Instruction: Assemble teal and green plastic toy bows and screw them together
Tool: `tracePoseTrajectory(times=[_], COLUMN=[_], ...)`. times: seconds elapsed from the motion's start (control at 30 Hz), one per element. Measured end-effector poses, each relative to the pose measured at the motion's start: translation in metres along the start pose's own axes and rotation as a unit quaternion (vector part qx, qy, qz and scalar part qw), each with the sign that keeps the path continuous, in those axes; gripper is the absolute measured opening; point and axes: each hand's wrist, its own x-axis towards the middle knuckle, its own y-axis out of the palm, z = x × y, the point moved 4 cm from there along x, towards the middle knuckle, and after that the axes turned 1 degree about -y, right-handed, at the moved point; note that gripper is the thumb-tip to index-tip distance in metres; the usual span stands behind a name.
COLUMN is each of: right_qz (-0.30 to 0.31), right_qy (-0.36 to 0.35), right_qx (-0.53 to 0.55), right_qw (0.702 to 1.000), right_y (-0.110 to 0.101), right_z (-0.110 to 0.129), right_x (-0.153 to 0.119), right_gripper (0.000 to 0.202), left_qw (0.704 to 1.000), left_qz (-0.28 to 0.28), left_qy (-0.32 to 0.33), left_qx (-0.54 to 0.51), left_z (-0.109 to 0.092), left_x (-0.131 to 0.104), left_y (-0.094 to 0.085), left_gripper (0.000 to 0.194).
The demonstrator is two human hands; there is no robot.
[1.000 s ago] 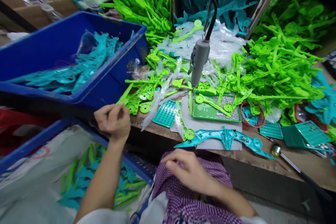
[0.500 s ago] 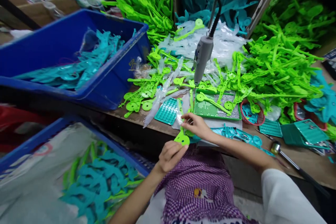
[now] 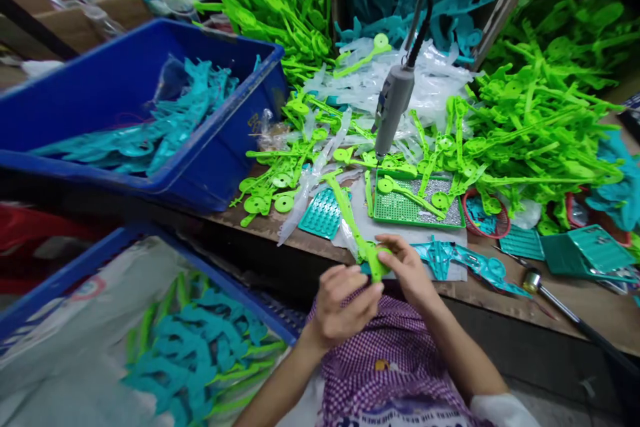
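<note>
My left hand (image 3: 347, 303) is closed on the near end of a long lime-green plastic part (image 3: 354, 227) with a rounded head. From the other side, my right hand (image 3: 406, 265) pinches that same head. The part's narrow arm points away from me over the table edge, beside a teal ridged tray (image 3: 321, 212). Right of my hands, a teal plastic assembly (image 3: 463, 259) lies on a pale sheet. A grey electric screwdriver (image 3: 395, 107) hangs tip down above a green tray (image 3: 420, 220) of small metal screws, with green parts lying across it.
A blue crate (image 3: 235, 127) of teal parts stands on the left. Below it, a lined blue crate (image 3: 135, 240) holds teal and green pieces. Green parts (image 3: 540, 140) are heaped at the right, near a red basket (image 3: 507, 230) and a hammer (image 3: 533, 280).
My right hand has moved from the part's arm to its rounded head. Both hands have shifted right with the part, and its arm now shows more fully. The camera view has shifted slightly.
</note>
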Motion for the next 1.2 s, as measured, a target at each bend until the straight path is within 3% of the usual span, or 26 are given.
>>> tracePoseTrajectory(times=[0.07,0.13,0.17,0.23,0.33,0.47,0.57,0.67,0.77,0.87,0.97,1.2], right_qz=[-0.044,-0.066,-0.074,-0.088,-0.087,-0.037,0.013,0.062,0.089,0.091,0.091,0.098], right_qy=[0.005,0.005,0.004,0.006,0.023,0.011,-0.078,-0.187,-0.27,-0.321,-0.326,-0.304], right_qx=[-0.002,-0.01,-0.013,-0.014,-0.013,-0.054,-0.147,-0.249,-0.314,-0.349,-0.362,-0.364], right_qw=[0.999,0.998,0.997,0.996,0.996,0.998,0.986,0.948,0.906,0.875,0.868,0.875], right_y=[-0.01,-0.012,-0.011,-0.006,0.001,0.004,0.004,0.006,0.007,0.004,-0.001,-0.006], right_z=[-0.008,-0.015,-0.018,-0.025,-0.034,-0.032,-0.02,-0.011,-0.011,-0.011,-0.01,-0.016], right_x=[0.003,0.011,0.016,0.026,0.035,0.033,0.021,0.007,0.0,0.003,0.008,0.007], right_gripper=[0.038,0.038,0.038,0.038,0.036,0.033,0.034,0.039,0.042,0.043,0.04,0.038], left_qw=[0.986,0.945,0.926,0.892,0.854,0.809,0.765,0.743,0.765,0.843,0.905,0.938], left_qz=[-0.072,-0.126,-0.123,-0.043,0.057,0.094,0.088,0.086,0.105,0.111,0.101,0.12], left_qy=[-0.146,-0.3,-0.357,-0.442,-0.49,-0.518,-0.552,-0.576,-0.56,-0.488,-0.401,-0.321], left_qx=[0.034,0.016,-0.014,-0.086,-0.164,-0.26,-0.318,-0.33,-0.3,-0.198,-0.095,-0.059], left_z=[0.031,0.073,0.093,0.125,0.146,0.15,0.155,0.159,0.159,0.155,0.15,0.149], left_x=[0.017,0.032,0.039,0.046,0.041,0.026,0.023,0.023,0.021,0.022,0.022,0.017], left_y=[-0.008,-0.003,0.007,0.035,0.07,0.087,0.091,0.092,0.094,0.09,0.086,0.09], left_gripper=[0.028,0.021,0.021,0.027,0.036,0.055,0.063,0.064,0.055,0.037,0.026,0.025])
